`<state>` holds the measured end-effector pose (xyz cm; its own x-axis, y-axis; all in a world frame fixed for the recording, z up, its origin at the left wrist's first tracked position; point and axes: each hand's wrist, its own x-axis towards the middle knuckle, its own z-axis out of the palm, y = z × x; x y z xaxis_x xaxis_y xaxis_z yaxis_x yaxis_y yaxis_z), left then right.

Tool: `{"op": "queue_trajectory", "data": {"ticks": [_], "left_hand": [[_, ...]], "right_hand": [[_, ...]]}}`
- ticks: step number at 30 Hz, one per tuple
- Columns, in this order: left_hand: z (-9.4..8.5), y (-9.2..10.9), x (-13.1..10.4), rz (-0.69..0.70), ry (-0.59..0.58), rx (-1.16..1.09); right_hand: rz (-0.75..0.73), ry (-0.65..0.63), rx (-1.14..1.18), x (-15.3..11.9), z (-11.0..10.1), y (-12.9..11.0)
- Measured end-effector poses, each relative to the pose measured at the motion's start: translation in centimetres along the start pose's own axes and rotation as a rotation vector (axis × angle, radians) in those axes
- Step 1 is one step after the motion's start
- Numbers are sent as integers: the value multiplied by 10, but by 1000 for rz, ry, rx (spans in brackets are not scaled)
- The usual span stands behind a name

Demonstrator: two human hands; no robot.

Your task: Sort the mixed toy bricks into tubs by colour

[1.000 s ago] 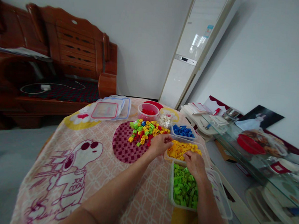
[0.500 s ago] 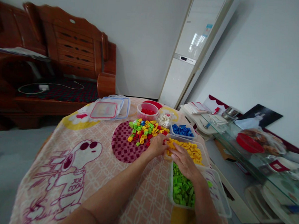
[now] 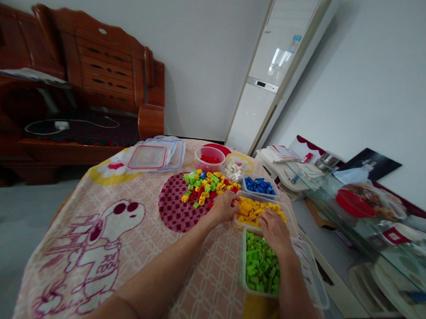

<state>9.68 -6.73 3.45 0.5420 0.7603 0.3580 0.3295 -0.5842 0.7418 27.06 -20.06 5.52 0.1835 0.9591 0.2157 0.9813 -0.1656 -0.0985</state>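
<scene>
A clear plastic box (image 3: 292,221) holds yellow toy building bricks (image 3: 249,210). At its left end, the bent fingers and thumb of my left hand (image 3: 225,206) are closed on the rim. Over the right part of the same box is my right hand (image 3: 276,231), palm down, its fingers partly spread and bent onto the yellow bricks; their tips are hard to see. Close beside my left hand lies a pile of mixed-colour bricks (image 3: 204,187). Green bricks (image 3: 260,266) fill a nearer box, partly covered by my right forearm.
Beyond the yellow bricks stand a box of blue bricks (image 3: 259,185), a heap of white bricks (image 3: 234,170) and a round tub (image 3: 208,166) with red bricks. Several lids (image 3: 148,156) lie at the far left of the cloth-covered table. A glass shelf (image 3: 353,226) borders the right side.
My right hand has shifted right and slightly toward me across the yellow bricks, away from my left hand, uncovering the box's middle. My left hand has stayed at the box's end.
</scene>
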Motion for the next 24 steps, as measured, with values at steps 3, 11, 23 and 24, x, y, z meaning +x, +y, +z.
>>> {"op": "queue_trajectory", "data": {"ticks": [3,11,23,24], "left_hand": [[0,0,0,0,-6,3],[2,1,0,-9,0,32],[1,1,0,-12,-15,25],[1,1,0,-18,-21,25]], "right_hand": [[56,31,-15,0,3,6],[-293,34,190,3,6,-15],[-123,-51,95,4,-5,-12],[-101,-43,91,4,-5,-11]]}}
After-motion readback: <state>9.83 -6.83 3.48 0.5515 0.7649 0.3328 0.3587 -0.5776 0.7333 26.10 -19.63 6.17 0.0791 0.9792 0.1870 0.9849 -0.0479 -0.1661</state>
